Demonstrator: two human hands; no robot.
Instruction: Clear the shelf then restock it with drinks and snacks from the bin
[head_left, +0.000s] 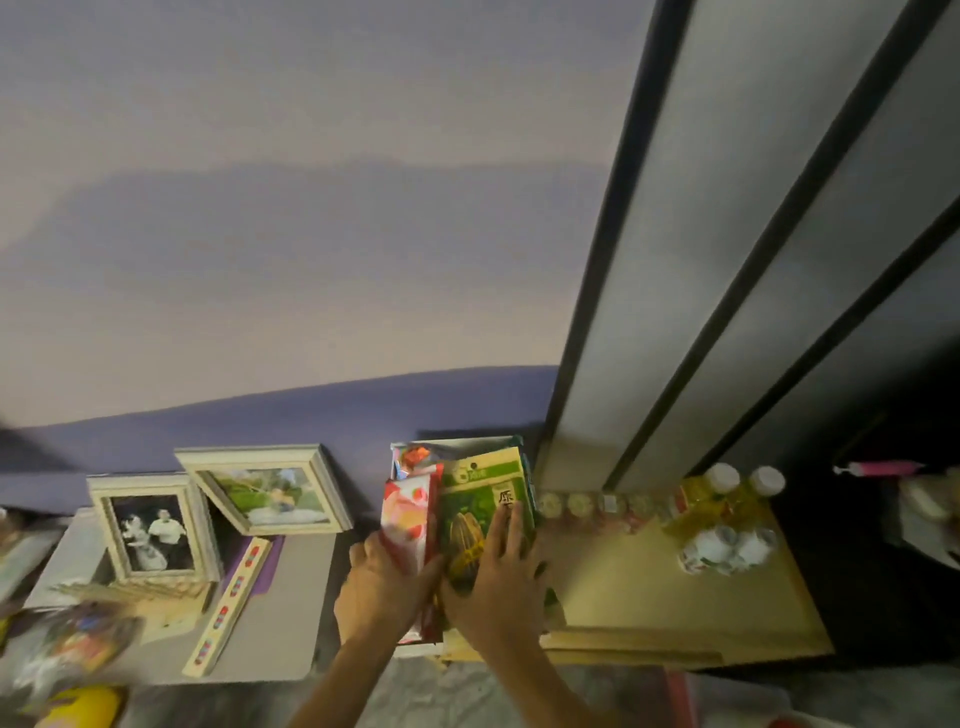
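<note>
1. While both hands meet low in the centre of the frame, the left hand (376, 582) curls round the near end of a red and white snack packet (408, 519), thumb on one side and fingers wrapped underneath, so the grip is closed on it.
2. The right hand (493, 587) lies flat with fingers (506, 525) spread wide and straight, palm pressing on the face of a green seed packet (480, 506); it rests on the packet rather than clasping it.
3. The two packets stand side by side, touching, with more packets (413, 457) behind them, at the left end of a pale wooden shelf (675, 597).
4. Right of centre on that shelf, a row of small round containers (587, 504) runs along the back edge.
5. Further right stand yellow bottles with white caps (722, 491), and just below them in the frame a cluster of small white bottles (722, 548).
6. Left of centre, two framed pictures (156, 525) sit on a grey surface (291, 597), one upright, the other tilted against it.
7. A long pale strip with red marks (231, 605) lies diagonally below the frames.
8. The lower left corner is blurred; coloured wrappers (78, 644) show there, but what they are cannot be told.
</note>
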